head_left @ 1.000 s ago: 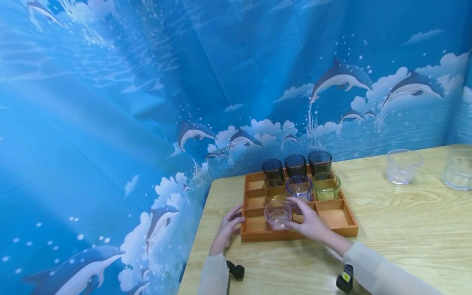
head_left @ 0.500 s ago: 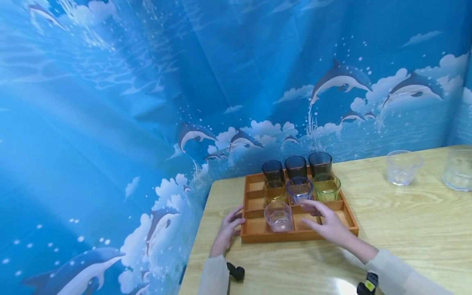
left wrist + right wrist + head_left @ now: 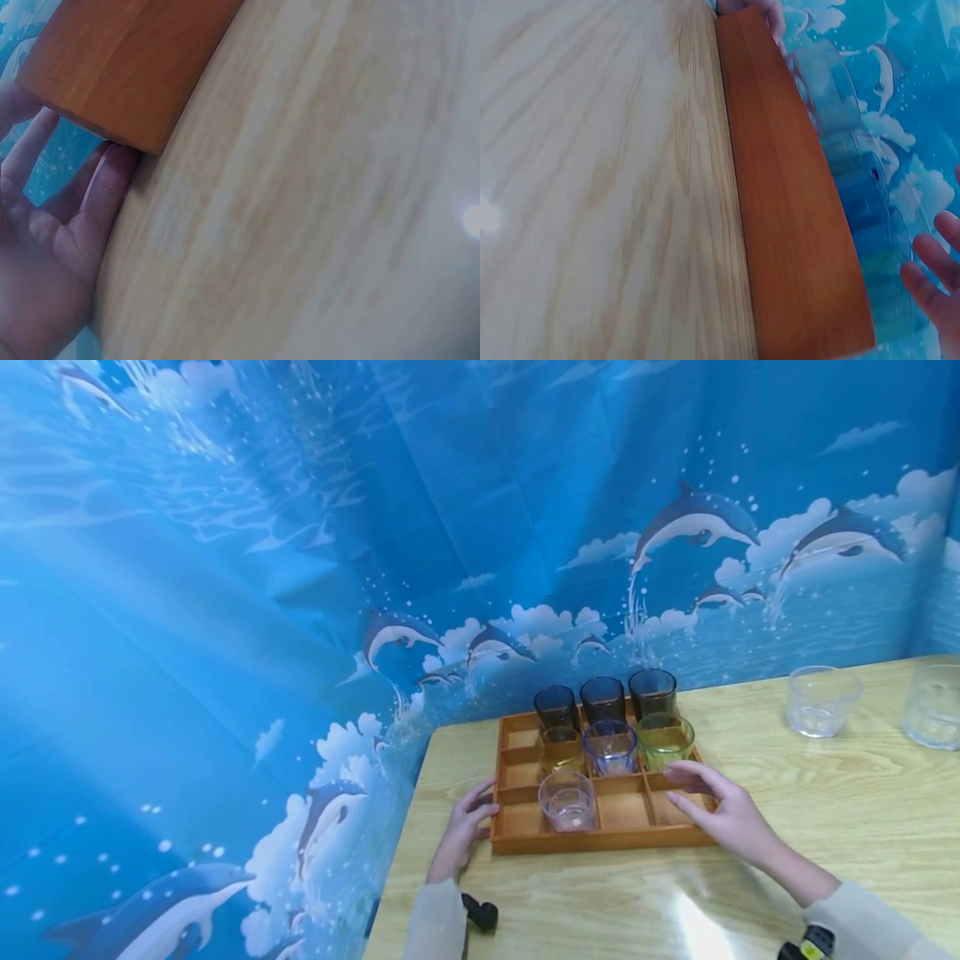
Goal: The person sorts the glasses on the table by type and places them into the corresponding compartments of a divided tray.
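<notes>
In the head view a divided wooden tray (image 3: 630,840) holds glass tumblers. A clear, faintly pink tumbler (image 3: 567,806) stands in its front row. Behind that come an amber tumbler (image 3: 560,752), a blue-rimmed tumbler (image 3: 611,748) and a green tumbler (image 3: 666,745). Three dark tumblers (image 3: 602,700) fill the back row. My left hand (image 3: 459,831) rests its fingers against the tray's left side; in the left wrist view they touch the wood. Spread and holding nothing, my right hand (image 3: 731,820) hovers around the tray's front right compartment, near the green tumbler.
Two clear glasses stand apart on the table at the right, a nearer-in glass (image 3: 819,702) and a ribbed glass (image 3: 932,706) at the edge of view. A blue dolphin-print curtain (image 3: 465,527) hangs behind the light wood table (image 3: 592,910).
My right hand has let go of the clear tumbler and moved right, across the front row. The tumbler stays in its compartment. My left hand keeps its place on the tray's side.
</notes>
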`<act>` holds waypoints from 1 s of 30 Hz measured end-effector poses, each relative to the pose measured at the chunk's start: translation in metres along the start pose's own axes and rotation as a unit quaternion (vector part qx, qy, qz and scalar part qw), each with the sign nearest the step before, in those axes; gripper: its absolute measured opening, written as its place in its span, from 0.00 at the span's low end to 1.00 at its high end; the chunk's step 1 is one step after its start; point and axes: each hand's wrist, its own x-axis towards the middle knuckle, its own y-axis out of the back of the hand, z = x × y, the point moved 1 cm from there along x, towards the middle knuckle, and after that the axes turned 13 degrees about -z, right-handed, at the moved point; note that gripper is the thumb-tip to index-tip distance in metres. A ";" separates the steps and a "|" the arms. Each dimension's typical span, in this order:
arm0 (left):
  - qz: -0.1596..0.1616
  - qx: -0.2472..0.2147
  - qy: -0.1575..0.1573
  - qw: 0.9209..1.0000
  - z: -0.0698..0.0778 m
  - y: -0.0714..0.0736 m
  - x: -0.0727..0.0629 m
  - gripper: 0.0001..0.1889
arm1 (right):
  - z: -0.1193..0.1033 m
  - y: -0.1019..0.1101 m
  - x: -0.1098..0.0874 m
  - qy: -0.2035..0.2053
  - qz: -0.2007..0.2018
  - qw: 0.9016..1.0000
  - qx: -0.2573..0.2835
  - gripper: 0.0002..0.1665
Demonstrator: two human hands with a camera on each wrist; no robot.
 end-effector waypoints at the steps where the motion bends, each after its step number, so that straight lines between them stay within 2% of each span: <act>1: 0.000 0.000 -0.001 1.000 0.000 0.000 0.000 0.26 | 0.001 0.004 -0.002 -0.005 0.003 1.000 -0.006 0.28; 8: 0.000 -0.007 -0.001 1.000 -0.003 0.000 0.001 0.27 | 0.011 0.026 -0.012 -0.033 0.025 0.999 -0.028 0.24; 11: -0.003 -0.012 0.003 1.000 0.000 -0.001 -0.001 0.27 | 0.016 0.036 -0.016 -0.045 0.035 0.998 -0.033 0.24; 21: 0.003 0.006 0.006 1.000 -0.004 0.002 0.003 0.27 | 0.043 0.071 -0.026 -0.080 0.059 0.994 -0.039 0.25; 30: 0.003 -0.001 0.008 1.000 -0.005 0.002 0.002 0.27 | 0.057 0.098 -0.032 -0.103 0.068 0.992 -0.028 0.29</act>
